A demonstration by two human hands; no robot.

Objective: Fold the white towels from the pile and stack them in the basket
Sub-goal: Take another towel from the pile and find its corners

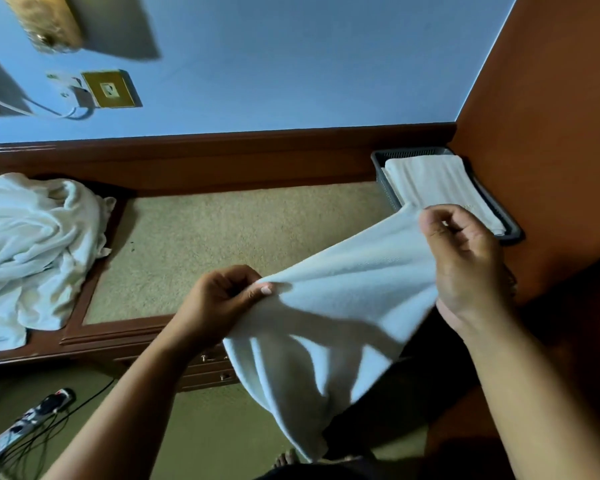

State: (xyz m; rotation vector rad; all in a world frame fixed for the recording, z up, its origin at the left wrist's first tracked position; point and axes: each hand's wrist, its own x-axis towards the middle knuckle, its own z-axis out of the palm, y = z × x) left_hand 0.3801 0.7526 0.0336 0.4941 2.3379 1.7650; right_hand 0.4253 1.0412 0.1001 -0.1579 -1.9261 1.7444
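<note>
Head view, the only one: a white terry towel [329, 306] is held up in the air between both hands, over the near edge of the wood-framed table [229, 233] with its tan felt-like top. The left hand [222, 299] has its grip closed, pinching the towel's upper edge between thumb and curled fingers. The right hand [465, 258] sits higher and further out, its grip likewise closed on the other end of that edge. The rest of the cloth hangs down loose and rumpled toward the floor. The crumpled pile of white towels [32, 244] lies at the table's left end, well apart from the hands. The dark grey mesh plastic basket [387, 185] sits in the far right corner of the table, against the orange side wall, with a folded white towel [430, 181] already lying flat inside. A white power strip [25, 420] lies on the floor, lower left. The step looks like opening out the towel for its first fold. To do it well, find both true corners, pull the top edge taut and level, and let the cloth hang straight before bringing the edges together. Folding on the table's bare middle should help. Match the width of the towel already in the basket so the stack sits square.
</note>
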